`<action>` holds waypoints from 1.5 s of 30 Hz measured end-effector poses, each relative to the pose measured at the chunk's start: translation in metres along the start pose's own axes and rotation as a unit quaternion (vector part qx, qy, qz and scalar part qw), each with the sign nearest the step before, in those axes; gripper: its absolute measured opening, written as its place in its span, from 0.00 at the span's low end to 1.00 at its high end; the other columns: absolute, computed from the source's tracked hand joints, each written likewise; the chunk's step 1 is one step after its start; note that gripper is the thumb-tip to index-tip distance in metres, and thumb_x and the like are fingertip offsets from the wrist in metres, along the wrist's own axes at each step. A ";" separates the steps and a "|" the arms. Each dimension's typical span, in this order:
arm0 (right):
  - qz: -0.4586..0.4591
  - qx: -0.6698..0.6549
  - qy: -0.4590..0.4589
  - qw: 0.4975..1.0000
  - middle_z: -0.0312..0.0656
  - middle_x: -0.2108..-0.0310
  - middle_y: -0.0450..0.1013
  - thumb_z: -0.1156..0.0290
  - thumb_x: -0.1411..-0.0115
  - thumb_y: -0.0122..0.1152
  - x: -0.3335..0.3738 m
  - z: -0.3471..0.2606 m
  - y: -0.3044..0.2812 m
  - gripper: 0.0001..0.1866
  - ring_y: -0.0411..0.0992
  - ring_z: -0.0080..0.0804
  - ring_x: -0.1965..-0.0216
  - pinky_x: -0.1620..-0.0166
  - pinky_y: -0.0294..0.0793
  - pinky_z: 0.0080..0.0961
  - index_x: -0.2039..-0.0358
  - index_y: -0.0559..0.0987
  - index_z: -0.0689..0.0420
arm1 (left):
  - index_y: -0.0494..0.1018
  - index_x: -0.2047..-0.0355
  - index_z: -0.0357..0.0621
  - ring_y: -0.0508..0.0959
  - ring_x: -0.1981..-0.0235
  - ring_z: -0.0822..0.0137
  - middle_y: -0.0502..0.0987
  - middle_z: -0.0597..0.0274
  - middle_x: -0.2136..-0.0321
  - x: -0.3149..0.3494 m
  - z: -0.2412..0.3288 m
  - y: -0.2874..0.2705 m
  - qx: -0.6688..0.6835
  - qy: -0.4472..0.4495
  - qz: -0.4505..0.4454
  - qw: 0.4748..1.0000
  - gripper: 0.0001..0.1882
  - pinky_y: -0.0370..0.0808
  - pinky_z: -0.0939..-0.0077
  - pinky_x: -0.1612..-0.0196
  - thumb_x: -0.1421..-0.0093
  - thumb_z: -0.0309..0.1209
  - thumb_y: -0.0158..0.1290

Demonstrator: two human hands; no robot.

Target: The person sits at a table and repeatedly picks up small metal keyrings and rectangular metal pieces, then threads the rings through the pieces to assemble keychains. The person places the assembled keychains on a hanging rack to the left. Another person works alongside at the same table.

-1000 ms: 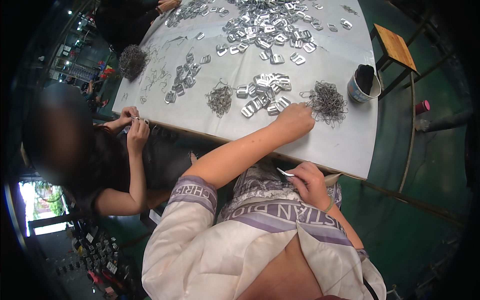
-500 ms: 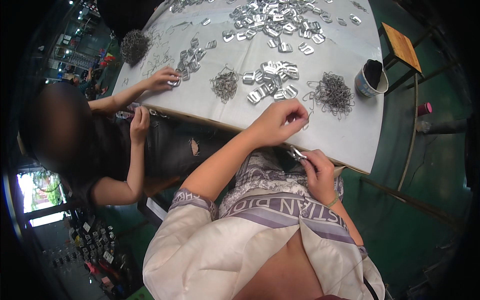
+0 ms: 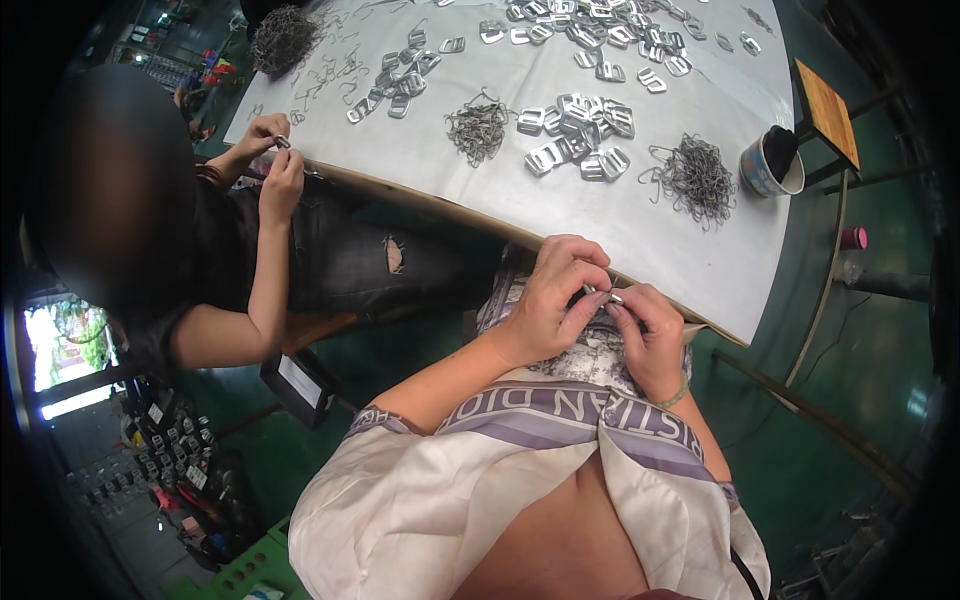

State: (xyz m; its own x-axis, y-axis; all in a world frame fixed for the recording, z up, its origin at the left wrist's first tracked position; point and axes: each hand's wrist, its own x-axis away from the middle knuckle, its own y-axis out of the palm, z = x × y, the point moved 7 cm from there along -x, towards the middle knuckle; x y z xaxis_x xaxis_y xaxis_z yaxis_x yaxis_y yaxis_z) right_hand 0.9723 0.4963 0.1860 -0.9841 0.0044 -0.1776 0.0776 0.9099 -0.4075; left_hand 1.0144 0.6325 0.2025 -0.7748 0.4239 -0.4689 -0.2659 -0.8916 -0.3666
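Note:
At the table's near edge, my left hand (image 3: 560, 300) and my right hand (image 3: 648, 335) meet over my lap. Both are closed, pinching a small silver metal buckle (image 3: 616, 299) between their fingertips. Fingers cover most of the buckle, and whether a thin wire piece is held against it is hard to make out. Beyond my hands lies a small heap of silver buckles (image 3: 572, 150). A pile of bent wire hooks (image 3: 692, 182) is to its right, and another wire hook pile (image 3: 477, 130) to its left.
A larger spread of buckles (image 3: 610, 35) covers the far part of the white-topped table (image 3: 420, 185). On my left, a co-worker's hands (image 3: 278, 160) hold a small metal piece. A paper tub (image 3: 772, 163) with something black inside stands at the right edge, near a wooden stool (image 3: 828, 115).
My left hand has come back from the tabletop near the wire hooks to join my right hand at the buckle. The co-worker's reaching hand has drawn back from the table to their other hand.

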 end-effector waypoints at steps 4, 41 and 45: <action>0.009 -0.010 -0.042 0.999 0.45 0.73 0.73 0.79 0.49 0.63 -0.010 0.005 -0.011 0.09 0.72 0.37 0.72 0.68 0.70 0.26 0.65 0.80 0.62 | 0.67 0.67 0.44 0.73 0.60 0.61 0.75 0.59 0.65 0.004 0.003 -0.003 0.029 -0.016 -0.035 0.999 0.08 0.64 0.68 0.51 0.45 0.19 0.51; -0.115 -0.154 0.091 0.977 0.34 0.75 0.73 0.76 0.43 0.60 -0.028 -0.001 -0.020 0.06 0.66 0.16 0.77 0.73 0.66 0.17 0.65 0.80 0.64 | 0.71 0.68 0.41 0.74 0.62 0.57 0.74 0.58 0.68 0.004 0.001 0.010 -0.021 -0.044 -0.110 0.993 0.07 0.65 0.65 0.53 0.48 0.20 0.55; -0.122 0.018 0.009 0.992 0.41 0.79 0.69 0.77 0.48 0.63 -0.021 -0.019 -0.024 0.06 0.69 0.28 0.80 0.74 0.67 0.22 0.68 0.80 0.63 | 0.76 0.65 0.41 0.75 0.57 0.55 0.78 0.55 0.64 0.001 -0.022 -0.002 0.018 -0.076 -0.111 0.991 0.08 0.66 0.63 0.48 0.47 0.24 0.56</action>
State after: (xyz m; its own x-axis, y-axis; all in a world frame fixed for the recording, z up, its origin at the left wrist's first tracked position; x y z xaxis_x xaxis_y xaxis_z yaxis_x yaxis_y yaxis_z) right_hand 0.9881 0.4826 0.2168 -0.9772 -0.2055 -0.0537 -0.1570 0.8692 -0.4688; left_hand 1.0265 0.6379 0.1852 -0.7717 0.5843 -0.2513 -0.4580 -0.7846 -0.4178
